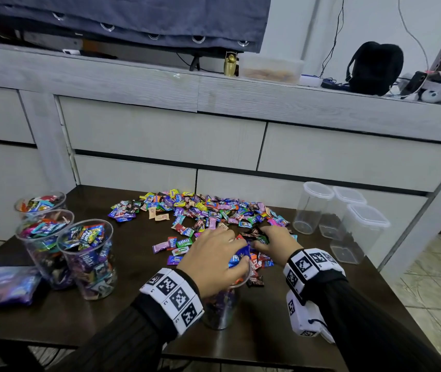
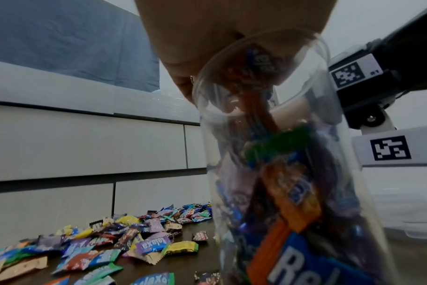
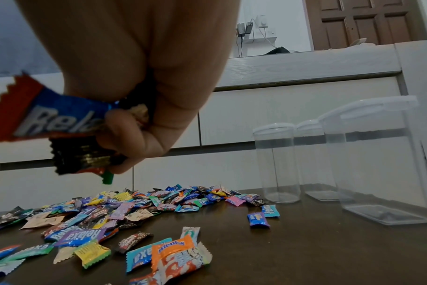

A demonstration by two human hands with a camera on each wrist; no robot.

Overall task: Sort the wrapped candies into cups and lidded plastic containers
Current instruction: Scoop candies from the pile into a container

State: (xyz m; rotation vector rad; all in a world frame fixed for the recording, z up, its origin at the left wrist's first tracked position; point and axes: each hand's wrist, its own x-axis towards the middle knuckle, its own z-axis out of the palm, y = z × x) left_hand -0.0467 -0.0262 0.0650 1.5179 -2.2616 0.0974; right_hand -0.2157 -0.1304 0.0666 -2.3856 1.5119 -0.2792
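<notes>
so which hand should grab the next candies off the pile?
Probably the right hand: it sits over the near edge of the loose candy pile, though it already grips several wrappers. The left hand is over the cup, dropping a blue candy.

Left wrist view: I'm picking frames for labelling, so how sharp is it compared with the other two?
Left wrist view: the clear cup fills the frame close up, its candies smeared and soft, and the left hand is blurred. Right wrist view: dim, yet wrapper print on the candies held by the right hand is legible. Head view: evenly lit, with wide-angle bending of the cabinet edges.
</notes>
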